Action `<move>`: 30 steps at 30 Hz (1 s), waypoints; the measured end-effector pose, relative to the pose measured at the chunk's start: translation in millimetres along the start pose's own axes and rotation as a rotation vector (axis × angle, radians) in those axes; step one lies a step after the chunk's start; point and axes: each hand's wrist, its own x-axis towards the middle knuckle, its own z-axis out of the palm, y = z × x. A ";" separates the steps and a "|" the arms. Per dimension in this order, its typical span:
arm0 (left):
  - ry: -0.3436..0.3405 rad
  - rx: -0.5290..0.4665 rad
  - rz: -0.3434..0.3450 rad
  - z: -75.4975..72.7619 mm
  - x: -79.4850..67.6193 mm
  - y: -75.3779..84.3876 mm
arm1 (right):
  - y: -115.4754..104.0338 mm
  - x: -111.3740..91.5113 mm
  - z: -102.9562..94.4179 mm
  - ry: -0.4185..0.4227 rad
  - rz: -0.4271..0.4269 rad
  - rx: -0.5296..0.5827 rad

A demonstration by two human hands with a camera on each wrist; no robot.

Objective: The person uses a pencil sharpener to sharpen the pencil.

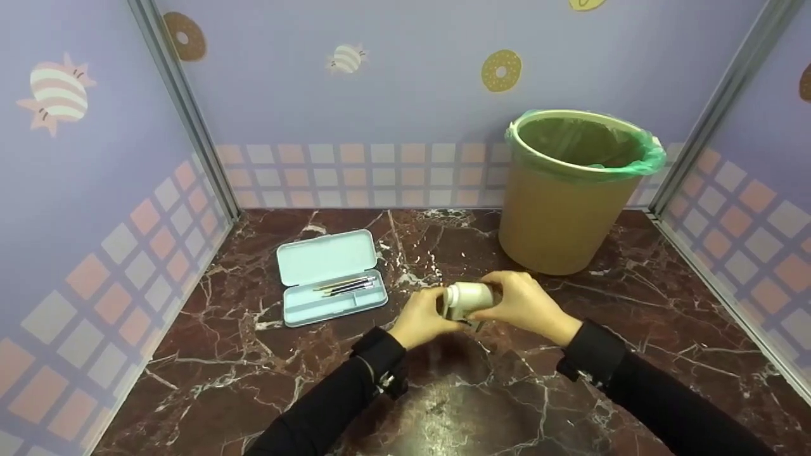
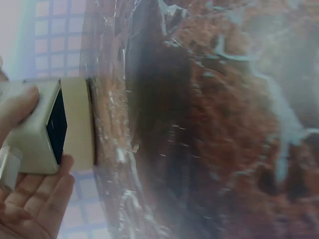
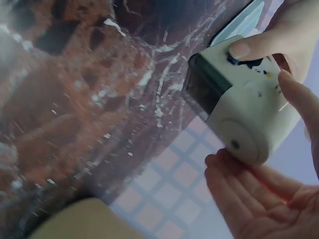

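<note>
A white pencil sharpener point(image 1: 472, 296) with a dark, see-through drawer is held just above the dark marbled table. My left hand point(image 1: 421, 318) grips its left end; in the right wrist view that thumb lies on the printed face of the sharpener point(image 3: 249, 107). At the other end, my right hand point(image 1: 527, 301) holds it between thumb and fingers. A round end with a small dark hole faces the right wrist camera. In the left wrist view the dark side of the sharpener point(image 2: 57, 127) points toward the tabletop. Fingers partly hide the body.
On the left lies an open light-blue pencil case point(image 1: 326, 259) with several pencils point(image 1: 347, 286) inside. A tan trash bin point(image 1: 561, 221) lined with a green bag stands at the back right. Patterned walls enclose the marbled table point(image 1: 253, 380) at the back and sides.
</note>
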 end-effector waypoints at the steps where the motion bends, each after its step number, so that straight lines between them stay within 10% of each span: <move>1: -0.012 -0.011 -0.003 0.4 -1.4 -2.6 | 4.3 -1.7 1.6 -0.020 -0.007 0.016; 11: -0.068 0.013 -0.006 10.6 -13.0 -19.4 | 42.6 -19.8 34.1 -0.249 0.083 0.174; 30: -0.072 0.114 0.034 17.1 -17.4 -31.0 | 49.7 -18.0 64.0 -0.234 0.042 0.285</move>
